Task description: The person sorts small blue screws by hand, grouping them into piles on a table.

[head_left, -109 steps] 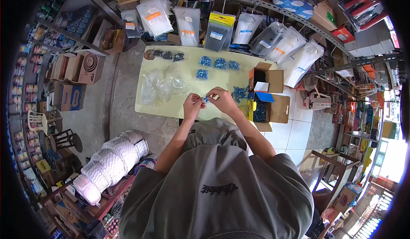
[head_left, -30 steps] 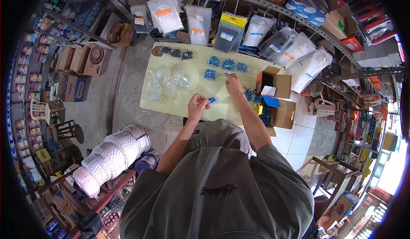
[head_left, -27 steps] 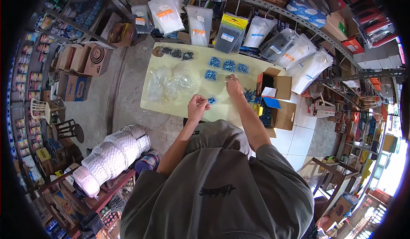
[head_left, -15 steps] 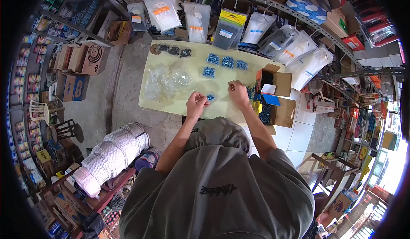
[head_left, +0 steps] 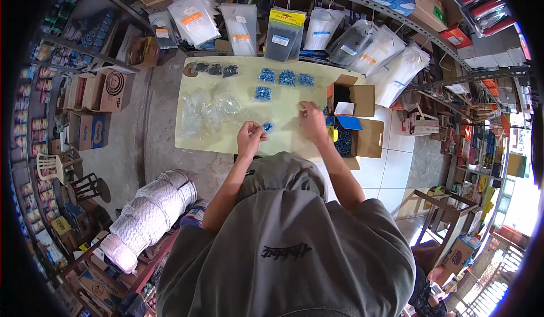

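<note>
My left hand (head_left: 250, 138) pinches the edge of a small clear bag with blue pieces (head_left: 268, 127) over the pale table (head_left: 283, 141). To its right, my right hand (head_left: 311, 119) is raised near the open boxes, blurred, its fingers curled; whether it holds anything is hidden. Filled bags of blue pieces (head_left: 287, 77) lie towards the table's far edge, with one more bag (head_left: 263, 93) in front of them. An open cardboard box (head_left: 369, 139) at the table's right end holds dark blue pieces (head_left: 343, 141). Behind it stands another open box (head_left: 362, 100).
Clear plastic bags (head_left: 209, 110) lie on the table's left part, below small bags of black pieces (head_left: 215, 69). Packs of cable ties (head_left: 286, 33) hang from a rack beyond the table. A wrapped white roll (head_left: 150, 218) lies at lower left.
The whole view has shifted, with the table appearing a little further left. My right hand looks blurred and slightly changed in pose; my left hand stays at the small bag.
</note>
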Motion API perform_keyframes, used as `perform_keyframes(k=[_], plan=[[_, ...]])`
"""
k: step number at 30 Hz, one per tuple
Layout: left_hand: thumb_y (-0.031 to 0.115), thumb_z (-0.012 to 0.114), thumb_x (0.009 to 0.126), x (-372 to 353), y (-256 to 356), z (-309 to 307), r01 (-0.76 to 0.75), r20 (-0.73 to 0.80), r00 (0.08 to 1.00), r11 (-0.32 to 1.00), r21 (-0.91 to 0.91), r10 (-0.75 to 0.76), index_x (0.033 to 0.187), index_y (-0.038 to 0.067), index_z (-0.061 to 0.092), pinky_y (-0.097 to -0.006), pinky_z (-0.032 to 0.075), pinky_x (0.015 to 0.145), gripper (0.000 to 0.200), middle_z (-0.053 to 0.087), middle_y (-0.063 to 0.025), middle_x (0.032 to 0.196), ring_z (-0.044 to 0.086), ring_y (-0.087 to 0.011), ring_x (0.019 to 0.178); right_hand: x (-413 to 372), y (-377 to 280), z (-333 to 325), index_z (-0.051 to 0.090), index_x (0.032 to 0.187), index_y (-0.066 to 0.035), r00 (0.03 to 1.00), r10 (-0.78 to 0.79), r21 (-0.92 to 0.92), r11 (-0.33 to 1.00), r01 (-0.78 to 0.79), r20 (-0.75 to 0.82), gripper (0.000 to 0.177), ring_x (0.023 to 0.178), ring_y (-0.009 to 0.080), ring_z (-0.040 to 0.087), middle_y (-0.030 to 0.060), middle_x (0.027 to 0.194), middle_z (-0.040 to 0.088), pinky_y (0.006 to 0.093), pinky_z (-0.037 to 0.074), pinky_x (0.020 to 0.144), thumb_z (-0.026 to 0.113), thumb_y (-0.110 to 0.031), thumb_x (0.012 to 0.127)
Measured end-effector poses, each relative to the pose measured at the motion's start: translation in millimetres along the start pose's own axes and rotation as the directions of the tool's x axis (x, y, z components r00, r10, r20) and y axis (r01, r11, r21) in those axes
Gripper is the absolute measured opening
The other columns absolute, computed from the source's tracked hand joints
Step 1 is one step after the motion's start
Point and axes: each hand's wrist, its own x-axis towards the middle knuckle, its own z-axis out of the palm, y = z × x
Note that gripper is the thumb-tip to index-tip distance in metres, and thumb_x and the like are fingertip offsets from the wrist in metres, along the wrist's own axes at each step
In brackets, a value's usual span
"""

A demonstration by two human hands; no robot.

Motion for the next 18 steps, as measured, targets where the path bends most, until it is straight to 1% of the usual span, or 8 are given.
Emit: perform_keyframes(k=[1,3,4,6,7,13,17,18], plan=[[0.002,0.060,0.088,-0.2,0.4,0.6,0.008,-0.008,1.000,1.000,0.022,-0.008,0.095,-0.003,0.051,-0.0292,0.058,0.059,0.012,0.054,-0.0083,0.081,0.064,-0.0175,0.067,4.6,19.5,1.1,0.063,0.102,0.000,1.000,0.000,0.001,1.000,0.000,-0.003,0.024,0.091,0.0317,0.065,0.0194,0.100,0.062,0.0409,0.053,0.076,0.061,-0.002,0.079],[0.002,0.060,0.088,-1.1,0.3,2.3,0.016,-0.010,1.000,0.999,0.046,-0.015,0.094,-0.002,0.051,-0.0294,0.058,0.060,0.012,0.054,-0.0080,0.081,0.064,-0.0174,0.067,10.8,55.6,5.6,0.062,0.104,0.000,0.996,0.087,-0.349,0.934,-0.078,0.010,0.026,0.091,0.0361,0.063,0.0220,0.102,0.061,0.0400,0.054,0.077,0.062,-0.005,0.078],[0.002,0.060,0.088,-0.7,-0.3,2.6,0.007,-0.001,1.000,0.999,0.042,-0.006,0.094,-0.002,0.051,-0.0295,0.058,0.060,0.012,0.054,-0.0080,0.081,0.064,-0.0172,0.067,13.4,69.0,9.5,0.062,0.104,0.000,0.996,0.087,-0.347,0.934,-0.080,0.005,0.026,0.091,0.0361,0.063,0.0220,0.102,0.061,0.0400,0.054,0.077,0.062,-0.005,0.078],[0.002,0.060,0.088,-0.3,0.2,1.8,-0.008,0.006,1.000,0.999,0.039,0.008,0.094,-0.002,0.051,-0.0296,0.059,0.060,0.012,0.054,-0.0079,0.081,0.064,-0.0171,0.068,19.7,79.6,14.6,0.061,0.099,0.001,0.984,0.130,-0.435,0.898,-0.063,0.126,0.022,0.092,0.0387,0.064,0.0230,0.102,0.057,0.0438,0.054,0.080,0.061,-0.006,0.078],[0.002,0.060,0.088,-0.9,0.6,1.3,-0.009,0.014,1.000,0.999,0.039,0.008,0.094,-0.002,0.051,-0.0297,0.059,0.060,0.012,0.055,-0.0080,0.081,0.064,-0.0170,0.068,21.5,77.6,14.9,0.062,0.099,0.000,0.976,0.171,-0.476,0.875,-0.087,0.137,0.021,0.092,0.0381,0.064,0.0224,0.104,0.058,0.0424,0.055,0.079,0.060,-0.005,0.079],[0.004,0.060,0.088,-2.6,2.0,-0.2,0.009,-0.007,1.000,0.999,0.031,-0.009,0.096,-0.001,0.052,-0.0296,0.059,0.063,0.012,0.057,-0.0089,0.084,0.065,-0.0173,0.071,30.0,86.1,23.2,0.064,0.091,-0.002,0.986,0.073,-0.546,0.837,0.022,0.152,0.015,0.083,0.0362,0.066,0.0193,0.097,0.061,0.0414,0.057,0.072,0.054,-0.004,0.080],[0.006,0.061,0.088,-2.2,0.3,-0.5,0.016,-0.002,1.000,0.999,0.035,-0.016,0.097,0.001,0.053,-0.0294,0.058,0.065,0.013,0.058,-0.0093,0.086,0.066,-0.0177,0.073,32.2,92.6,28.5,0.065,0.086,-0.002,0.976,0.086,-0.577,0.815,0.047,0.200,0.013,0.083,0.0362,0.067,0.0207,0.094,0.063,0.0412,0.057,0.072,0.054,-0.003,0.079],[0.006,0.061,0.088,-2.7,0.2,-0.7,0.016,-0.003,1.000,0.999,0.035,-0.016,0.097,0.001,0.053,-0.0294,0.058,0.065,0.013,0.058,-0.0093,0.086,0.066,-0.0177,0.073,32.5,93.1,29.4,0.065,0.085,-0.001,0.976,0.110,-0.565,0.825,0.016,0.188,0.013,0.083,0.0361,0.067,0.0212,0.094,0.063,0.0418,0.057,0.072,0.054,-0.003,0.079]])
